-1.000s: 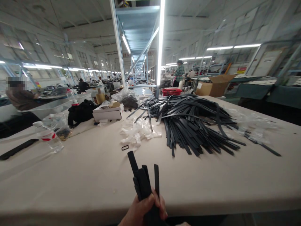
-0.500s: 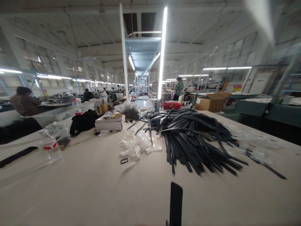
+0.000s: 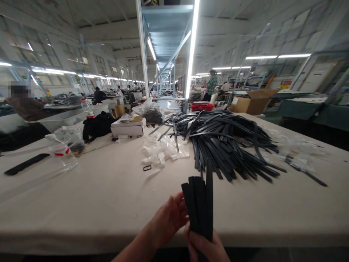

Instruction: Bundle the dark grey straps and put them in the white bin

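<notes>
A small bundle of black straps (image 3: 201, 203) stands upright at the near edge of the beige table (image 3: 89, 203). My right hand (image 3: 207, 247) is closed around the bundle's lower end. My left hand (image 3: 170, 218) curls against the bundle's left side, fingertips touching the straps. Beyond them lies a big heap of long black straps (image 3: 226, 142). A little black rectangular buckle (image 3: 147, 167) lies on the table to the left of the heap, next to crumpled clear plastic wrappers (image 3: 163, 151).
A plastic water bottle (image 3: 61, 153) lies at the left, with a black flat strip (image 3: 25, 163) beside it. Further back are a white box (image 3: 127, 129), dark cloth (image 3: 96, 125), a red basket (image 3: 201, 106) and a cardboard box (image 3: 251, 101). People work at distant tables.
Half a second ago both hands were out of view and only one strap tip showed. Now both hands are in sight with the bundle raised upright between them.
</notes>
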Available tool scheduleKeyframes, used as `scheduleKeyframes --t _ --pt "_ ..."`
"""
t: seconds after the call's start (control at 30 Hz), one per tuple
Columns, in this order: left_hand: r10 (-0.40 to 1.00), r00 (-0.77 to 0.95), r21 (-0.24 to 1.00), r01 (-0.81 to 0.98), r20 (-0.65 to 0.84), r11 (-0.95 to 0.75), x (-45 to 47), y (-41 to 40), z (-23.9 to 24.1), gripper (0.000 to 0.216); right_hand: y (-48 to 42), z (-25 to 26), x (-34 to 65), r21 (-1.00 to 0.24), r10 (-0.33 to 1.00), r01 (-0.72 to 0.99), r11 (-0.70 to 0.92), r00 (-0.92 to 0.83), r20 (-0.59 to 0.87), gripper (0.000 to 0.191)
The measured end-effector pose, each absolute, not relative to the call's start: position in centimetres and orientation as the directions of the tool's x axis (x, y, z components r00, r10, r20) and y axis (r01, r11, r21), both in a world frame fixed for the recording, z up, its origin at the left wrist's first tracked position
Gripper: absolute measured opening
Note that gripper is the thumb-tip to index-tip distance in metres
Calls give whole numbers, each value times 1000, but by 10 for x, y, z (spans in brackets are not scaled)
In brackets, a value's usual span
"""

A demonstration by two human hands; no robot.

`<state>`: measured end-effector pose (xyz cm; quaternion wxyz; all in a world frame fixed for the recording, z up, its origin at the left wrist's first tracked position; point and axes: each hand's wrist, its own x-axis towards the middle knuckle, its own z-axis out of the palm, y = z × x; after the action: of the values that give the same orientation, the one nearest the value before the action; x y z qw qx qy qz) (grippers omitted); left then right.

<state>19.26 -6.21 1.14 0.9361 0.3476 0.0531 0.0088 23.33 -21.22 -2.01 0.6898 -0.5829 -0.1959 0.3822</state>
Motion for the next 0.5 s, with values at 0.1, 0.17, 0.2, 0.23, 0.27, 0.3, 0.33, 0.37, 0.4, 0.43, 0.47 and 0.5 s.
scheduleKeyframes --t 0.1,0.17,0.2,0.23,0.27,0.3,0.33,0.37,0.4,0.43,0.47,0.5 --pt "187 974 690 -49 -126 722 190 -52 2 64 -211 -20 235 -945 674 -325 33 705 -219 55" --pt "295 944 802 -59 -149 595 191 -47 0 55 -208 -20 234 -963 640 -269 -28 735 -224 57" --pt "334 930 855 -47 -150 516 191 -44 1 48 -207 -21 234 -967 635 -251 -52 739 -226 59" --pt "355 923 897 -27 -147 442 192 -43 3 42 -206 -21 233 -969 635 -238 -70 738 -227 61" --pt "363 921 926 -6 -142 377 194 -41 5 37 -205 -21 233 -970 640 -231 -80 734 -228 63" --pt "362 922 946 12 -135 324 196 -40 8 34 -205 -21 233 -968 648 -235 -85 725 -233 64" --pt "356 926 960 25 -128 280 198 -40 11 33 -206 -21 234 -965 660 -250 -84 712 -242 66" --pt "350 929 968 35 -123 247 200 -39 13 33 -206 -21 236 -958 668 -274 -80 699 -255 67" --pt "338 934 973 43 -120 226 202 -39 15 32 -207 -22 238 -952 673 -298 -72 690 -267 68" --pt "321 940 974 46 -117 221 204 -39 16 32 -209 -23 241 -945 669 -320 -63 690 -277 69" --pt "300 947 973 47 -116 227 207 -40 17 32 -210 -24 244 -941 655 -334 -56 699 -287 69" --pt "276 954 969 46 -115 244 210 -41 17 32 -211 -26 248 -938 627 -344 -55 719 -300 68"
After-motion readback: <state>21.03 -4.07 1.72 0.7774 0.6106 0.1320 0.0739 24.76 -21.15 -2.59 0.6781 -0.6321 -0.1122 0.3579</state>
